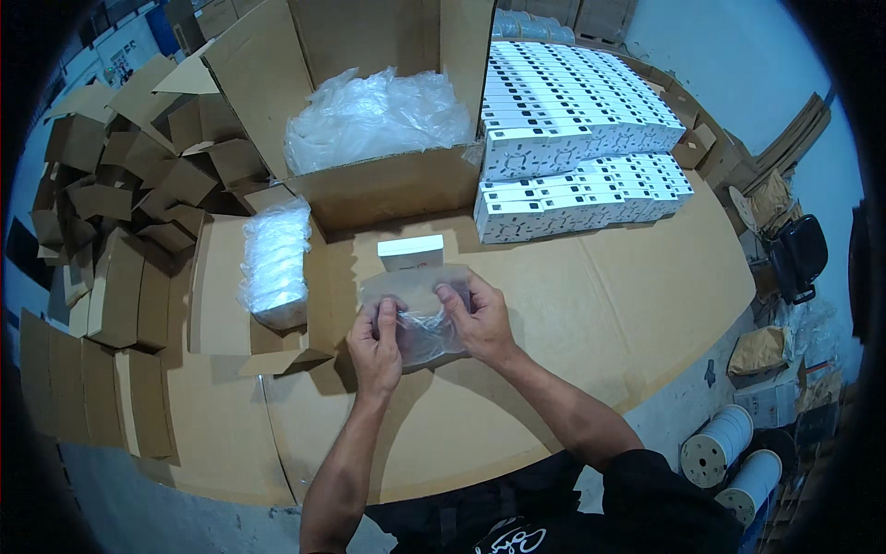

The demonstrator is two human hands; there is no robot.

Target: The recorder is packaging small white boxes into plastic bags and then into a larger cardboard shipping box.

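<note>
The clear plastic bag (429, 343) is in front of me, above the near middle of the cardboard-covered table (563, 319). I have it pinched on both sides: my left hand (376, 353) grips its left edge between thumb and fingers, and my right hand (484, 325) grips its right side, thumb on top. My hands are apart, with the bag spread between them. Just beyond its far edge sits a small white box (411, 249); I cannot tell whether they touch. To the left, an open carton (219, 295) holds a row of plastic-wrapped items (277, 254). Farther off stands a large carton (397, 187) with a heap of clear plastic (378, 115) inside. Stacked white boxes (531, 152) fill the far right, and brown cartons (118, 286) crowd the far left.
</note>
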